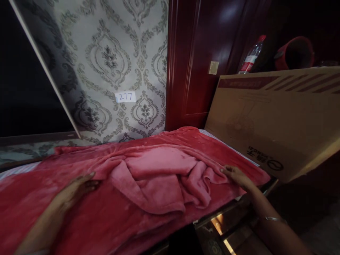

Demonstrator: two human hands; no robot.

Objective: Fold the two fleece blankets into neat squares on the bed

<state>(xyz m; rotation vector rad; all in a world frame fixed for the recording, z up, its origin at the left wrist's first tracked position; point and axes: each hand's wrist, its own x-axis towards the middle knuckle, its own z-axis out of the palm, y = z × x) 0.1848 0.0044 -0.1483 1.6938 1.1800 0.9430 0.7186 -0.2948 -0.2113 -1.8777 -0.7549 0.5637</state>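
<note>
A pink fleece cloth [162, 187] lies rumpled, with several folds, on top of a red plush blanket [87, 216]. My left hand [77, 187] is at the cloth's left end, with its fingertips closed on the edge. At the right end, my right hand [236, 175] pinches the cloth's border between thumb and fingers. The cloth's upper edge runs in a shallow arc between the two hands, and its middle sags into loose folds. A thin bracelet [273, 219] is on my right wrist.
A large cardboard box [265, 120] stands at the right, with a plastic bottle [251, 58] and a red round object [294, 53] on it. Behind are a patterned wall [117, 63], a dark red wooden panel [193, 63] and a dark screen [29, 81]. Below right is an open drawer [244, 241].
</note>
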